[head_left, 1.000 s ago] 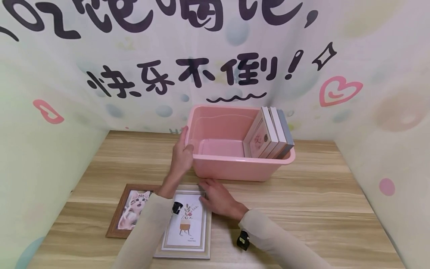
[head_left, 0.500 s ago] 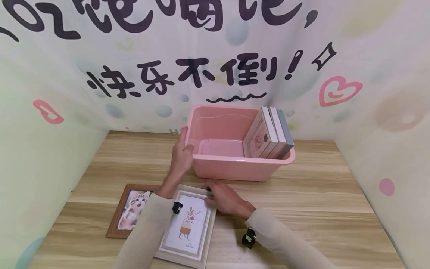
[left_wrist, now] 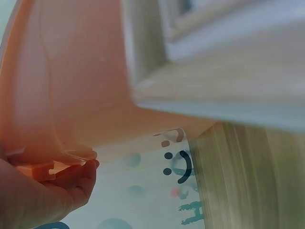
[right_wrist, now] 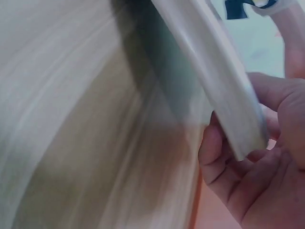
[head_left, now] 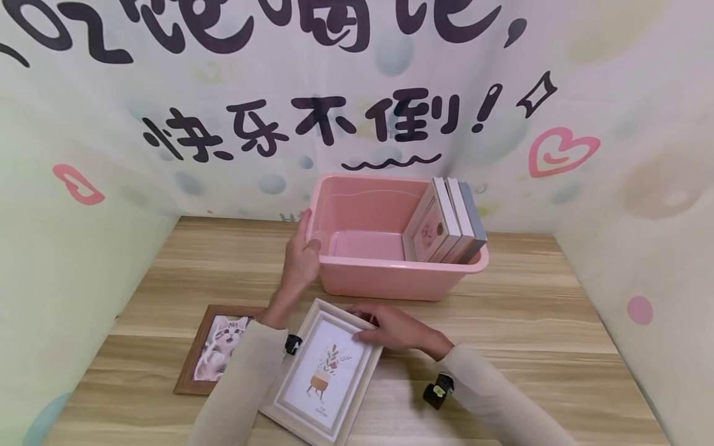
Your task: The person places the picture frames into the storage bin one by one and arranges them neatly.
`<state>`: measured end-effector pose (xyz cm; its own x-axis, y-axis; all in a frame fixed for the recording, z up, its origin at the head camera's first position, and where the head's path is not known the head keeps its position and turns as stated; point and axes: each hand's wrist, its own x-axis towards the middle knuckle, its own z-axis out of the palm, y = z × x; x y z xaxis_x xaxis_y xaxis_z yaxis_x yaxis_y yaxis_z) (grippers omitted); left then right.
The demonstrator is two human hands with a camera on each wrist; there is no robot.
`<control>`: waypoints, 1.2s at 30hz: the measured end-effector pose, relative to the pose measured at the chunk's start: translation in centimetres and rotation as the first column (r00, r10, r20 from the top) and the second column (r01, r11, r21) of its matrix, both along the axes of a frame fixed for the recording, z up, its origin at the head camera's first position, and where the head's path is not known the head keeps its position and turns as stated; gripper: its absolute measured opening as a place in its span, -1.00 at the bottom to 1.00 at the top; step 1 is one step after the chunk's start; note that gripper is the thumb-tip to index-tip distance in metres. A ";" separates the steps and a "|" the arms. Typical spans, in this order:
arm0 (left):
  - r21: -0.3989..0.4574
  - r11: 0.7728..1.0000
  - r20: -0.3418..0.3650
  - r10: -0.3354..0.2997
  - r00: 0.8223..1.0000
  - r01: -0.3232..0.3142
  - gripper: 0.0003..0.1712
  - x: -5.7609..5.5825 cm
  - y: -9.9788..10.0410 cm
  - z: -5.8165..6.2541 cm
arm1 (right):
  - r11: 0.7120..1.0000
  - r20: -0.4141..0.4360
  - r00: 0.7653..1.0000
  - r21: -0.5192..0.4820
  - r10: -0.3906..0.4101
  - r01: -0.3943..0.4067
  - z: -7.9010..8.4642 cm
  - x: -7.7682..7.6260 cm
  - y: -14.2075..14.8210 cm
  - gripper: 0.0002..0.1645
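My left hand (head_left: 301,263) grips the left rim of a pink plastic basin (head_left: 385,279); in the left wrist view its fingers (left_wrist: 86,179) curl under that rim. With my right hand (head_left: 393,328) I hold a cream picture frame (head_left: 329,371) by its upper right corner, thumb on the front and fingers behind. The picture in it shows a potted plant. It is tilted and its top is raised off the table, as the right wrist view shows around the frame's edge (right_wrist: 224,81). My left forearm hides part of the frame's left side.
Several books (head_left: 446,223) stand upright at the right end inside the basin. A brown picture frame (head_left: 192,365) with a kitten photo lies on the wooden table (head_left: 530,328) at left, partly under my left sleeve (head_left: 245,378). A printed cloth wall stands behind.
My right hand has moved right and lifted the top of the cream picture frame, which has turned clockwise and shifted right. My left hand stays on the basin rim.
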<state>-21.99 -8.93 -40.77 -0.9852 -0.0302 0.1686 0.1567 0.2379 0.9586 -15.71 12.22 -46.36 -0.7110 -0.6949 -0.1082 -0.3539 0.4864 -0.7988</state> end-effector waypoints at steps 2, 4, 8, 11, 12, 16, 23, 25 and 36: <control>0.004 1.000 0.007 -0.006 1.000 0.006 -0.24 0.0 0.0 0.0 | 0.999 0.030 1.000 -0.037 -0.001 0.002 0.3 -0.1 0.5 -0.46; 0.007 1.000 0.010 -0.010 1.000 0.010 -0.24 0.0 0.0 0.0 | 0.998 0.033 0.999 -0.057 -0.007 0.009 0.5 -0.1 0.9 -0.47; 0.002 1.000 0.010 -0.010 1.000 0.009 -0.24 0.0 0.0 0.1 | 0.996 0.053 0.998 -0.079 -0.046 0.050 1.1 0.0 1.8 -0.58; 0.000 1.000 0.004 -0.007 1.000 0.007 -0.24 0.0 0.0 0.1 | 0.991 0.079 0.994 -0.098 -0.081 0.089 1.5 0.1 2.3 -0.66; -0.001 1.000 0.001 -0.007 1.000 0.007 -0.24 -0.1 0.0 0.0 | 0.990 0.091 0.992 -0.104 -0.088 0.098 1.6 0.2 2.5 -0.67; -0.006 1.000 -0.002 -0.004 1.000 0.004 -0.24 0.0 0.1 0.1 | 0.984 0.178 0.980 -0.135 -0.093 0.118 2.2 0.3 3.3 -0.69; -0.006 1.000 -0.004 -0.011 1.000 0.011 -0.24 0.1 0.1 0.2 | 0.977 0.167 0.985 -0.197 -0.051 0.084 4.0 0.4 4.6 -0.34; -0.007 1.000 -0.005 -0.013 1.000 0.013 -0.24 0.0 0.1 0.1 | 0.977 0.116 0.992 -0.202 -0.040 0.063 4.6 0.4 4.9 -0.27; -0.009 1.000 -0.016 -0.022 1.000 0.022 -0.25 -0.1 0.0 0.0 | 0.990 -0.051 0.998 -0.138 -0.041 0.033 7.9 0.8 5.4 -0.32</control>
<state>-22.05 -8.94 -40.77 -0.9828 -0.0070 0.1846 0.1774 0.2422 0.9539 -14.88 17.64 -38.42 -0.7386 -0.6737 0.0252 -0.3821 0.3875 -0.8390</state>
